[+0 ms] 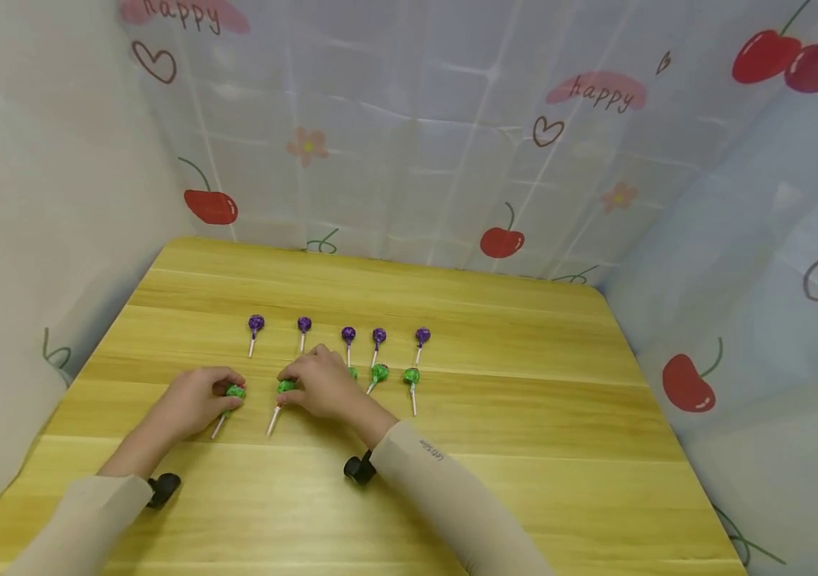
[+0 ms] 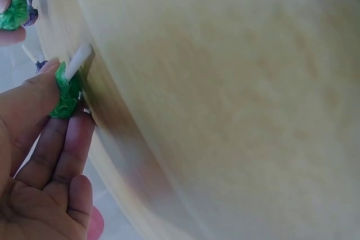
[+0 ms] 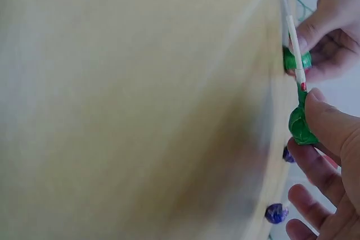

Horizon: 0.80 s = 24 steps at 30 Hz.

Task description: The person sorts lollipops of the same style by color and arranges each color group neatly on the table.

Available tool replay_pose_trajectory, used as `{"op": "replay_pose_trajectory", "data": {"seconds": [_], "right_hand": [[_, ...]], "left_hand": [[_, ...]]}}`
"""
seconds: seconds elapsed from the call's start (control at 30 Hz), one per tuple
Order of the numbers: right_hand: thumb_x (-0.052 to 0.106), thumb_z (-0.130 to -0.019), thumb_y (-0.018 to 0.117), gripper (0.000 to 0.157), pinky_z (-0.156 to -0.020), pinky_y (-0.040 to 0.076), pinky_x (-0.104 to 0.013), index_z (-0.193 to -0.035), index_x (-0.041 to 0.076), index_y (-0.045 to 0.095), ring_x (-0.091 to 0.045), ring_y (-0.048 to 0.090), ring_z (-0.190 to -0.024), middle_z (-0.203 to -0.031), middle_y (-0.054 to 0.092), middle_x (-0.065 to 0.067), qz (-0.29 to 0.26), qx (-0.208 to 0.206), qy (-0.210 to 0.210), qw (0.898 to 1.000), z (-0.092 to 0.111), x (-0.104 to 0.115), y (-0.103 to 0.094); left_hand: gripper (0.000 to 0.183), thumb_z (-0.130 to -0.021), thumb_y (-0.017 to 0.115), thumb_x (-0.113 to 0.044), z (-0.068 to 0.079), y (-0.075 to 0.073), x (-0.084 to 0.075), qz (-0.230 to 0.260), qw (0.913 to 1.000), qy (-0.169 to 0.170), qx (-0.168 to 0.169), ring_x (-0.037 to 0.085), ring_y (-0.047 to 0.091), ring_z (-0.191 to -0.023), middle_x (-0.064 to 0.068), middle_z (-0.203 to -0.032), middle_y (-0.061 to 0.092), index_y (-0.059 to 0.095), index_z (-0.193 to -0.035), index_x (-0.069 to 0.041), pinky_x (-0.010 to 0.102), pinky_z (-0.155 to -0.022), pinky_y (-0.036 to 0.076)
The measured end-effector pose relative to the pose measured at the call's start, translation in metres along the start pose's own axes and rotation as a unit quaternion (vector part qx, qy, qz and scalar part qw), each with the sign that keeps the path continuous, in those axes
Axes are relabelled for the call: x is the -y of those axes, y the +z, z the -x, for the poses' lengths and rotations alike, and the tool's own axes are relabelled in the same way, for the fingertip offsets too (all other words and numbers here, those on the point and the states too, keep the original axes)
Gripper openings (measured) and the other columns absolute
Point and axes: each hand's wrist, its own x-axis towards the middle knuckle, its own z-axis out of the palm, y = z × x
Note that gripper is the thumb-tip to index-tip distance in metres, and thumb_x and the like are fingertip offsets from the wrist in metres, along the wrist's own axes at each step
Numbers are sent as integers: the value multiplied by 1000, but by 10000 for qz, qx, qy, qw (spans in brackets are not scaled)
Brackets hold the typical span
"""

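My left hand pinches a green-wrapped lollipop by its candy head between thumb and fingers, at the left end of the front row. Just right of it, my right hand pinches another green lollipop, its white stick pointing toward me. Behind both hands runs a row of several purple lollipops, sticks toward me. Right of my right hand lie more green ones, such as the green lollipop at the row's right end; one green head is partly hidden by the right hand.
Everything lies on a wood-grain table with rounded corners. A white curtain printed with cherries and hearts hangs behind and along both sides. Black wrist cameras, like the camera at the right sleeve, sit under both wrists.
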Motion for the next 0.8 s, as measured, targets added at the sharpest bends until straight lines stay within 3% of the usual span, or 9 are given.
{"op": "replay_pose_trajectory", "data": {"seconds": [0.27, 0.5, 0.8], "right_hand": [[48, -91, 67, 27, -81, 36, -24, -112, 32, 73, -9, 48, -100, -115, 69, 17, 200, -6, -16, 9998, 1, 2, 9], [47, -92, 66, 30, -81, 37, -25, -117, 31, 72, -10, 49, -101, -114, 68, 15, 244, 3, -68, 9997, 3, 2, 8], [50, -92, 64, 32, -83, 38, -24, -119, 32, 71, -10, 50, -104, -118, 67, 15, 241, 104, -86, 9996, 1, 4, 7]], "left_hand": [[24, -89, 73, -12, 0, 1, -1, -58, 10000, 44, -32, 26, 71, -92, 12, -101, 74, 71, -110, -2, 45, -78, 57], [23, -89, 74, -15, -1, 1, -1, -356, 9993, 69, -40, 25, 69, -91, 10, -100, 74, 71, -110, -5, 46, -78, 55], [27, -89, 74, -16, 1, 0, 0, -309, 9993, 156, -124, 25, 69, -92, 10, -103, 74, 70, -113, -5, 47, -79, 55]]}}
